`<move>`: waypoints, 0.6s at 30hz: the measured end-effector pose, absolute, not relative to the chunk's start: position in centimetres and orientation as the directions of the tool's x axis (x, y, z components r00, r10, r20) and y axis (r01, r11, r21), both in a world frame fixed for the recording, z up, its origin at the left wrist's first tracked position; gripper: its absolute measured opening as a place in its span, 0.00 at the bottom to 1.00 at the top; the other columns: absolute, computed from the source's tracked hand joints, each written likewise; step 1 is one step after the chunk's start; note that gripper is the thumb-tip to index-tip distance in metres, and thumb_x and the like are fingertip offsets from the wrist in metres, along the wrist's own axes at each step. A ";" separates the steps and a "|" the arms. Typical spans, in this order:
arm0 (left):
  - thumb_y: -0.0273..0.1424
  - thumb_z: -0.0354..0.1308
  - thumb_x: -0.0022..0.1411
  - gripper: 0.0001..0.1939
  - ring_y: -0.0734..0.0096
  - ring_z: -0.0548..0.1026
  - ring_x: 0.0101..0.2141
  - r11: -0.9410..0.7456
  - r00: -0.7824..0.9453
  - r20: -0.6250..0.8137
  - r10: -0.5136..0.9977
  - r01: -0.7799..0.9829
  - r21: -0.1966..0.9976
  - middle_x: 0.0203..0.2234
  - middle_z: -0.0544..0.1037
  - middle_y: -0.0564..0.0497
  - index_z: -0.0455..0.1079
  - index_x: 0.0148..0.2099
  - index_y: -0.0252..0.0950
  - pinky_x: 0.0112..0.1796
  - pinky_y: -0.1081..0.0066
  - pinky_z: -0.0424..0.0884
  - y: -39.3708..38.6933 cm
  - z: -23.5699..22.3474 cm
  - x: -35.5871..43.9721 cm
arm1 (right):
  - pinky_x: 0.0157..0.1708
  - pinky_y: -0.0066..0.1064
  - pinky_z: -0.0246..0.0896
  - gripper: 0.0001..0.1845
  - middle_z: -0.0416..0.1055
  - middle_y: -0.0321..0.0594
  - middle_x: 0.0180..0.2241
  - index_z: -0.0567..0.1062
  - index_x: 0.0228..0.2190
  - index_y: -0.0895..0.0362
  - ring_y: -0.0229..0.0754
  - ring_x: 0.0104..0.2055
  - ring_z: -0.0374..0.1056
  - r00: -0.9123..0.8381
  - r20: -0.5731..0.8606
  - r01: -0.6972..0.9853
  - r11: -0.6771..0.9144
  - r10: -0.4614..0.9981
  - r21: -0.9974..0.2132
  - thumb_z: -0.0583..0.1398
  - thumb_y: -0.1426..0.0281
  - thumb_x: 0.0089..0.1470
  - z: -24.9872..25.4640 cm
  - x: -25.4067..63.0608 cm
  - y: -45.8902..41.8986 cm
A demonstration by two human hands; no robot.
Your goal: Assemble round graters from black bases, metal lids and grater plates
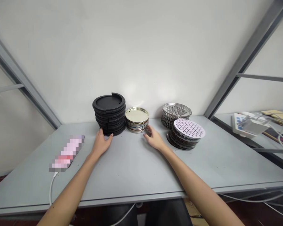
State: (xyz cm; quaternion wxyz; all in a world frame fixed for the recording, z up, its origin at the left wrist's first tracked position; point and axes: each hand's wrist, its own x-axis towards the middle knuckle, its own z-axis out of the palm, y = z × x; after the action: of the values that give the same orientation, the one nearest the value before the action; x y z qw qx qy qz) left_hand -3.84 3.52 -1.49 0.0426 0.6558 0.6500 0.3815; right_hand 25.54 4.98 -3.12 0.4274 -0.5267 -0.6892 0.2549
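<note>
A tall stack of black round lids [109,115] stands at the back of the grey table [132,169]. My left hand [102,143] rests on the table just in front of it, fingers spread and reaching its base, holding nothing. To the right sits a low stack of gold-coloured metal discs [137,120]. My right hand [154,138] lies open beside that stack, fingertips close to its lower edge. Further right are a stack of perforated steel discs [176,113] and a stack topped by a white perforated disc [189,133].
A blurred pink object [67,153] with a white cable [52,185] lies at the table's left. Grey metal frame bars [245,56] rise on both sides. A second surface at right holds a white device [247,125] and cables.
</note>
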 end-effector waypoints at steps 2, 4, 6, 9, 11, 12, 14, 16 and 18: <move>0.39 0.55 0.60 0.27 0.48 0.69 0.53 -0.150 -0.135 0.442 0.887 0.820 0.552 0.49 0.72 0.35 0.63 0.57 0.27 0.53 0.55 0.66 3.5 -1.5 -3.9 | 0.57 0.47 0.59 0.31 0.66 0.55 0.57 0.64 0.57 0.62 0.52 0.58 0.65 -0.082 0.325 0.529 0.318 0.942 -0.787 0.58 0.70 0.51 -2.9 25.4 4.7; 0.39 0.55 0.60 0.28 0.48 0.69 0.53 -0.150 -0.137 0.445 0.885 0.820 0.552 0.49 0.72 0.35 0.62 0.57 0.28 0.53 0.55 0.66 3.5 -1.6 -3.9 | 0.56 0.47 0.61 0.29 0.67 0.54 0.56 0.65 0.55 0.61 0.52 0.58 0.65 -0.072 0.347 0.526 0.331 0.935 -0.783 0.58 0.69 0.51 -2.3 25.3 3.9; 0.39 0.55 0.59 0.28 0.48 0.68 0.54 -0.156 -0.138 0.455 0.880 0.821 0.550 0.50 0.72 0.35 0.62 0.58 0.28 0.54 0.55 0.65 3.5 -1.6 -4.0 | 0.53 0.45 0.65 0.24 0.69 0.52 0.54 0.69 0.53 0.59 0.51 0.55 0.67 -0.075 0.406 0.488 0.388 0.911 -0.782 0.57 0.69 0.54 -1.3 25.6 2.0; 0.40 0.54 0.59 0.28 0.48 0.68 0.54 -0.160 -0.134 0.457 0.879 0.821 0.547 0.49 0.72 0.35 0.62 0.58 0.27 0.54 0.55 0.65 3.6 -1.7 -4.1 | 0.44 0.39 0.70 0.14 0.78 0.45 0.40 0.75 0.44 0.55 0.46 0.43 0.75 -0.105 0.544 0.407 0.535 0.833 -0.740 0.55 0.69 0.57 0.3 27.4 -2.2; 0.40 0.54 0.59 0.28 0.48 0.68 0.54 -0.160 -0.128 0.452 0.883 0.824 0.544 0.48 0.72 0.35 0.62 0.57 0.27 0.53 0.54 0.65 3.7 -1.8 -4.1 | 0.36 0.35 0.71 0.11 0.78 0.39 0.29 0.78 0.38 0.53 0.43 0.32 0.75 -0.086 0.658 0.417 0.627 0.748 -0.658 0.57 0.70 0.57 1.2 29.7 -4.9; 0.40 0.54 0.59 0.28 0.47 0.68 0.54 -0.159 -0.125 0.451 0.884 0.825 0.542 0.48 0.72 0.35 0.62 0.57 0.27 0.53 0.54 0.65 3.8 -1.9 -4.2 | 0.32 0.33 0.71 0.10 0.77 0.37 0.25 0.79 0.37 0.53 0.42 0.28 0.74 -0.040 0.718 0.426 0.661 0.695 -0.617 0.58 0.71 0.55 1.7 31.3 -5.9; 0.41 0.54 0.59 0.29 0.47 0.69 0.53 -0.152 -0.129 0.447 0.885 0.828 0.539 0.48 0.72 0.35 0.62 0.57 0.27 0.53 0.54 0.66 3.8 -2.0 -4.2 | 0.25 0.30 0.68 0.10 0.74 0.35 0.21 0.79 0.36 0.53 0.39 0.22 0.70 0.188 0.786 0.450 0.660 0.589 -0.602 0.59 0.73 0.53 2.8 35.0 -6.4; 0.41 0.54 0.59 0.29 0.47 0.69 0.52 -0.137 -0.139 0.443 0.886 0.833 0.536 0.47 0.72 0.35 0.62 0.57 0.27 0.52 0.54 0.66 3.9 -2.1 -4.2 | 0.26 0.30 0.67 0.09 0.71 0.35 0.19 0.80 0.33 0.56 0.38 0.21 0.68 0.488 0.771 0.477 0.615 0.409 -0.628 0.59 0.74 0.52 4.1 39.3 -5.0; 0.41 0.54 0.59 0.30 0.47 0.70 0.52 -0.131 -0.142 0.441 0.886 0.836 0.532 0.47 0.72 0.35 0.62 0.57 0.27 0.52 0.54 0.67 3.9 -2.3 -4.2 | 0.29 0.30 0.67 0.09 0.69 0.35 0.19 0.79 0.31 0.58 0.37 0.22 0.68 0.680 0.593 0.340 0.531 0.431 -0.776 0.58 0.75 0.49 5.1 43.6 -2.2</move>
State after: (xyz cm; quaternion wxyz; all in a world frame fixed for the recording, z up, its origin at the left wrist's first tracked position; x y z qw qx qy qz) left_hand -4.25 3.88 -2.25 0.0337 0.6541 0.6584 0.3708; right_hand 43.59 -2.15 5.11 0.7786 -0.4835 -0.3989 0.0294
